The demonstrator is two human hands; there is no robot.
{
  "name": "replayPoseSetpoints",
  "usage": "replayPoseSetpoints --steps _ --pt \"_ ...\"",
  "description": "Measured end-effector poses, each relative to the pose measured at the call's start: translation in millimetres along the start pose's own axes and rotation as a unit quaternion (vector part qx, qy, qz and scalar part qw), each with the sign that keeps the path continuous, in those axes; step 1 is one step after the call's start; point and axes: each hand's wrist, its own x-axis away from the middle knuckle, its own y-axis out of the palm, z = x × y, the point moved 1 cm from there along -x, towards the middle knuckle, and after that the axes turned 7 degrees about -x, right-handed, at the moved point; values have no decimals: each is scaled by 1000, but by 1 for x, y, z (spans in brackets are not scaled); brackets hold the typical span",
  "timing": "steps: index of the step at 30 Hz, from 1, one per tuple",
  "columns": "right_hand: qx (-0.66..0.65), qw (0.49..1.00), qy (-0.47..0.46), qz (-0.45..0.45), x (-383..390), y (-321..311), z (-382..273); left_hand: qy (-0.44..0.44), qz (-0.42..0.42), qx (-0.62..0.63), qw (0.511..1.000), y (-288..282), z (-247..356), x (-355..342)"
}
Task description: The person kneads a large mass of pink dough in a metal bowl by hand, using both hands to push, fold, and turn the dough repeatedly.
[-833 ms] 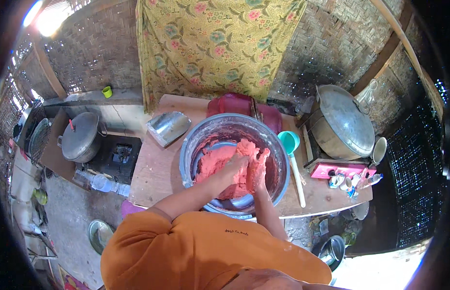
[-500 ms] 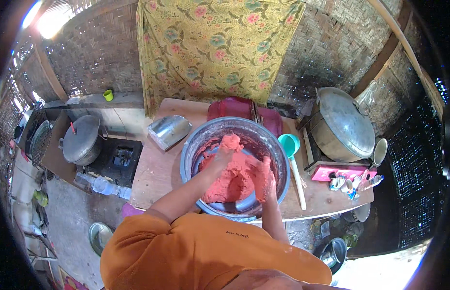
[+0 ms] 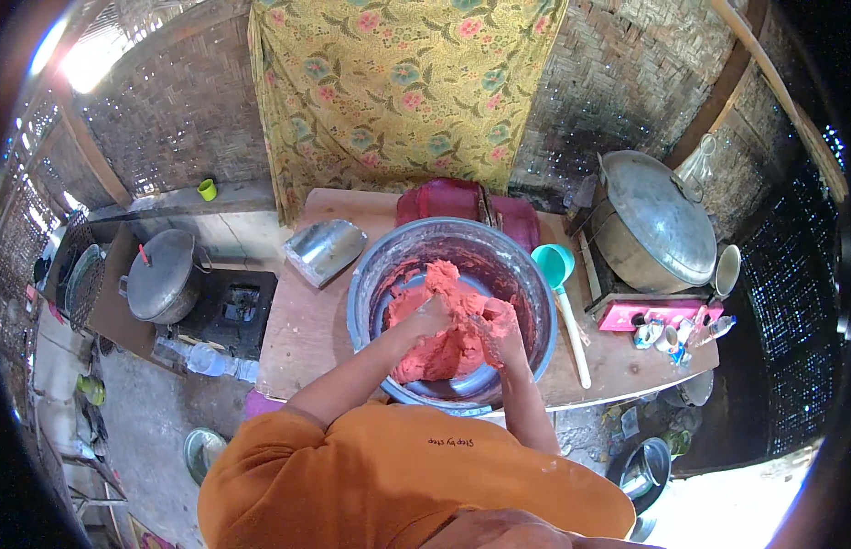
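Observation:
A big blue-grey basin (image 3: 363, 274) with flour-dusted walls stands on the table in front of me. In its bottom lies a mass of red-pink dough (image 3: 432, 360), soft and lumpy. My left hand (image 3: 433, 316) grips the dough at its upper left, its fingertips sunk out of sight in a raised lump. My right hand (image 3: 500, 337), smeared with dough, is curled round the mass on the right side. Just right of the basin, a turquoise dipper (image 3: 554, 265) with a long white handle rests on the table.
The wooden table (image 3: 297, 339) carries a silver metal scoop (image 3: 325, 251) at left and a maroon bundle (image 3: 441, 201) behind the basin. A large lidded pot (image 3: 650, 224) stands at right, near a pink tray (image 3: 636, 314) of small packets. Another lidded pot (image 3: 165, 279) sits on a stove at left.
My right hand has turned and moved down onto the dough, its fingers now pressed in. The left hand stays on the upper lump. The whole view has shifted slightly.

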Motion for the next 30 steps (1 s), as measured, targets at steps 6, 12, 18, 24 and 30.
replayPoseSetpoints --steps 6,12,18,24,30 --pt "-103 977 26 184 -1 -21 -19 26 -114 92 989 -30 7 15" --pt "-101 993 61 -6 -4 13 -9 -32 -185 37 981 -16 43 14" --pt "-226 966 117 44 -8 9 -2 229 -103 -71 965 24 -12 -10" --pt "-239 967 76 50 -11 -10 -8 196 -150 41 968 -30 46 25" --pt "155 970 -162 92 -39 -11 -30 79 -100 185 974 -60 33 41"
